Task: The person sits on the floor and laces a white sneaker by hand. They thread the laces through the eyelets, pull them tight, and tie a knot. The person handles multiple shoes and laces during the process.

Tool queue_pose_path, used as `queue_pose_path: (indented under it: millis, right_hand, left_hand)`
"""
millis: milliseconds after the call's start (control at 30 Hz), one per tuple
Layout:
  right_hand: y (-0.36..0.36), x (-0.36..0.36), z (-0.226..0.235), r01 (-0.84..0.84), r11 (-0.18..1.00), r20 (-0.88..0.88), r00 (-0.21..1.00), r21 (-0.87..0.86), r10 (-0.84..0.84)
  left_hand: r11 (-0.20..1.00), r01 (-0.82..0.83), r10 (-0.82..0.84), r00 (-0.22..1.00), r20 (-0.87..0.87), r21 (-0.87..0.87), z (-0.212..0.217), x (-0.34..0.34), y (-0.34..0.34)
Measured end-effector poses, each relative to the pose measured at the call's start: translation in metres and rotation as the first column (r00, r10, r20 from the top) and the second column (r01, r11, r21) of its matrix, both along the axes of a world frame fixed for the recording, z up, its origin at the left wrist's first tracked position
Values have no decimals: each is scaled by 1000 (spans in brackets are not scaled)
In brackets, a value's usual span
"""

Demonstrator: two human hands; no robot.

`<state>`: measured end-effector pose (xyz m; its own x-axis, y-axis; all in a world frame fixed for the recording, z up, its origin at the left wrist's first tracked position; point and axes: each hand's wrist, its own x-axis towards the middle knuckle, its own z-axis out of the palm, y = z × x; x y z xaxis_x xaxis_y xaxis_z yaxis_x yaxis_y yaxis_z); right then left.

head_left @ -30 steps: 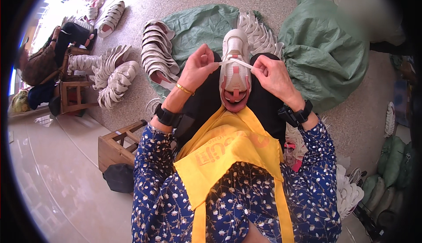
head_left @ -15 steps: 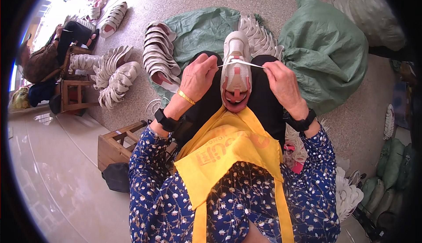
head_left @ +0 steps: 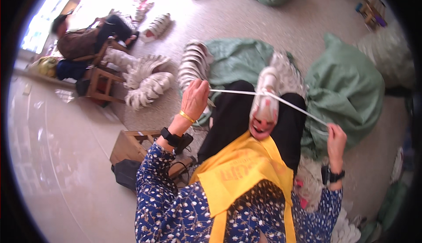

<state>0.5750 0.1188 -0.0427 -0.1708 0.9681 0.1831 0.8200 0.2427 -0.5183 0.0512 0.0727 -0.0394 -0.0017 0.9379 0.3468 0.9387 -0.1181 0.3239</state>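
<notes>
A white shoelace is held taut by both hands across a white-and-pink sneaker, which is set between black-trousered knees, its toe pointed to the far side. One end is gripped by the left hand, curled into a fist left of the sneaker; the other is pinched by the right hand, fingers closed, well to the right and nearer, though its fingertips are blurred. If the pull is made unequal, the sneaker could be twisted sideways, since only the knees seem to brace it. The lace could be lost from the right hand's slight-looking pinch, or its slack strand snagged against the green sack
</notes>
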Motion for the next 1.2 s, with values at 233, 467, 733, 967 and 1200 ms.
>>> queue_pose_path:
  millis: [233,467,733,967,1200]
  right_hand:
    - [-3,67,-35,142,988,-58,988,-59,-145]
    - [11,147,-81,328,929,-82,935,-169,-345]
    - [19,237,-110,468,826,-179,825,-314,-535]
    - [20,244,-107,509,829,-103,835,-230,-541]
    - [8,261,-115,558,808,-20,820,-189,-571]
  left_hand:
    - [953,-300,301,951,72,-29,9,-115,-30]
    - [810,-585,585,798,144,-48,22,-225,-73]
    - [756,-655,648,752,124,22,37,-262,-93]
    - [719,-693,694,720,-9,-51,39,-261,-97]
    - [703,-708,708,706,-35,-64,34,-271,-95]
